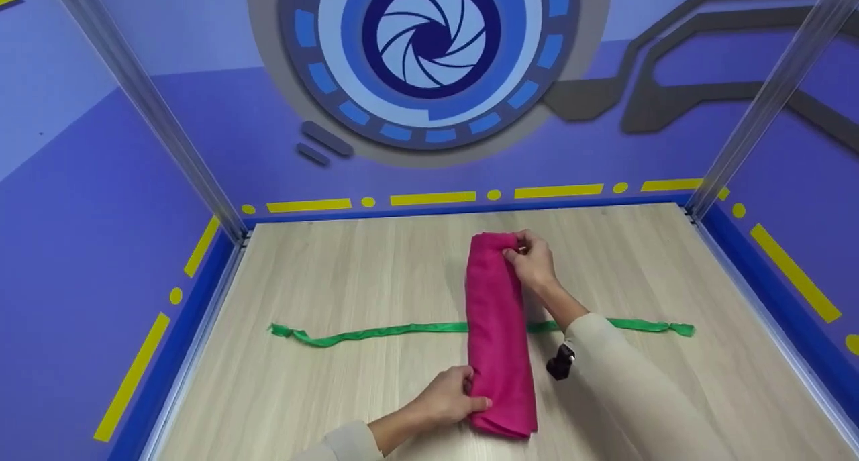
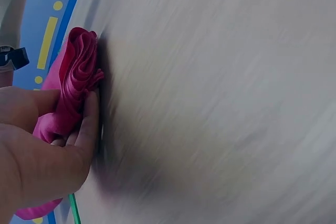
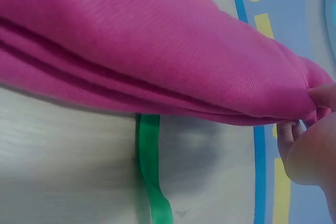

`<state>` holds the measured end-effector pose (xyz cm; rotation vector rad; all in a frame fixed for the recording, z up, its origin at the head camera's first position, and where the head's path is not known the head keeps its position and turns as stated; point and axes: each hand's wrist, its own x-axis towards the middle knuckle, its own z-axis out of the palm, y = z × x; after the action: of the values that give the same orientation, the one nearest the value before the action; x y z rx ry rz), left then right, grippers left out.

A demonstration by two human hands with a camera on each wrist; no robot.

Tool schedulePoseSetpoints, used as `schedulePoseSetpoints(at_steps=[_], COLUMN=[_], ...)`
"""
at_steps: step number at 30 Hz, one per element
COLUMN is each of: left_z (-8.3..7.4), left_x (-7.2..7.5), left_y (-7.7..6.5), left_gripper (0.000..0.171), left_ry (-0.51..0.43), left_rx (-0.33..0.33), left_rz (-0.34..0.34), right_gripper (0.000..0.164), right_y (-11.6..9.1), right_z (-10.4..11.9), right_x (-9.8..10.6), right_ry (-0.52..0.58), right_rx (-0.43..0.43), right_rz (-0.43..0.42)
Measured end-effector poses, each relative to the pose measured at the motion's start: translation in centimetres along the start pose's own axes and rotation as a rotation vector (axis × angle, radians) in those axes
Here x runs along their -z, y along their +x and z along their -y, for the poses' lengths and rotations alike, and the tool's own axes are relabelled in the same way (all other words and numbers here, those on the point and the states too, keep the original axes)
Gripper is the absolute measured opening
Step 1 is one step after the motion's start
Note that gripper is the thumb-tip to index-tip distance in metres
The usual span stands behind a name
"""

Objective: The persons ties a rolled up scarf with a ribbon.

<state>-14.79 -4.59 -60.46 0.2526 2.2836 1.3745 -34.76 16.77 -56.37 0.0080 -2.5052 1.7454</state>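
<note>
A folded pink cloth [image 1: 496, 333] lies lengthwise across a green ribbon [image 1: 396, 329], which runs left to right beneath it. My left hand [image 1: 444, 395] grips the cloth's near end, thumb on top and fingers at its left side. In the left wrist view that end of the cloth [image 2: 79, 72] shows several stacked layers between thumb and fingers. At the far right corner my right hand [image 1: 535, 260] pinches the cloth, thumb above. The right wrist view shows the ribbon [image 3: 149, 156] coming out from under the cloth's folded edge [image 3: 173, 85].
The wooden tabletop [image 1: 335, 273] is bounded by a blue back wall [image 1: 228, 139] and side walls, with metal posts [image 1: 147, 105] at the corners. Both ribbon ends are knotted. A small black device [image 1: 561, 362] sits at the right wrist.
</note>
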Motion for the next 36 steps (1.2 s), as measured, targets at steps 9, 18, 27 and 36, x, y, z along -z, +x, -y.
schedulePoseSetpoints(at_steps=[9,18,27,36], left_z=[0.0,-0.1,0.4,0.3], left_x=[-0.1,-0.1,0.6,1.8], left_y=[0.0,0.0,0.1,0.0], left_gripper=[0.027,0.028,0.028,0.017], left_ry=[0.051,0.057,-0.027,-0.11], left_rx=[-0.023,-0.01,0.028,0.059], left_rz=[-0.023,-0.015,0.034,0.105], right_gripper=[0.024,0.026,0.029,0.031], right_y=[-0.1,-0.5,-1.2,-1.4], right_z=[-0.6,-1.7,-3.5,-5.4], right_x=[-0.4,-0.6,-0.4,0.2], right_ry=[0.03,0.037,-0.027,-0.086], right_rx=[-0.024,-0.028,0.022,0.012], right_rz=[-0.003,-0.015,0.021,0.036])
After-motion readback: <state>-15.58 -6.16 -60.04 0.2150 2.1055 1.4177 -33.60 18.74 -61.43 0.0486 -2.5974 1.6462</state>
